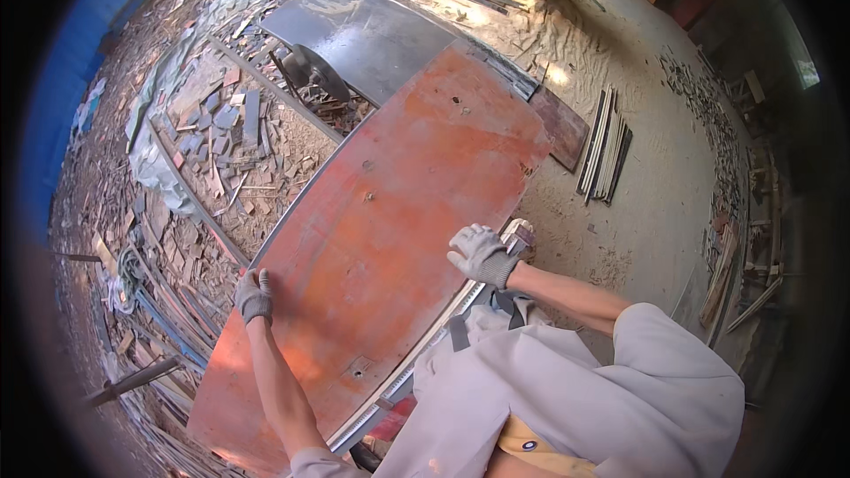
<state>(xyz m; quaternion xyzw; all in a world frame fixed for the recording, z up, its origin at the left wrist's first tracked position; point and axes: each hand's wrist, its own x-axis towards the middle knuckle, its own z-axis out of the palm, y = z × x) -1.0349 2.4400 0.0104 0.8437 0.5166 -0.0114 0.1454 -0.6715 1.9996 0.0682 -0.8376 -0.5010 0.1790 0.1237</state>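
The red panel (398, 204) lies on the tabletop (354, 25), long axis lower-left to upper-right, between the left hand (255, 296) and right hand (483, 255), each at a long edge, fingers bent, grip not determinable.

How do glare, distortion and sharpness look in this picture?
Head view: fisheye bows the red board's long left edge, inside a dark rim; head view: pale sheen on the gray metal sheet; head view: left hand and right hand fairly sharp, far right dim and hazy.
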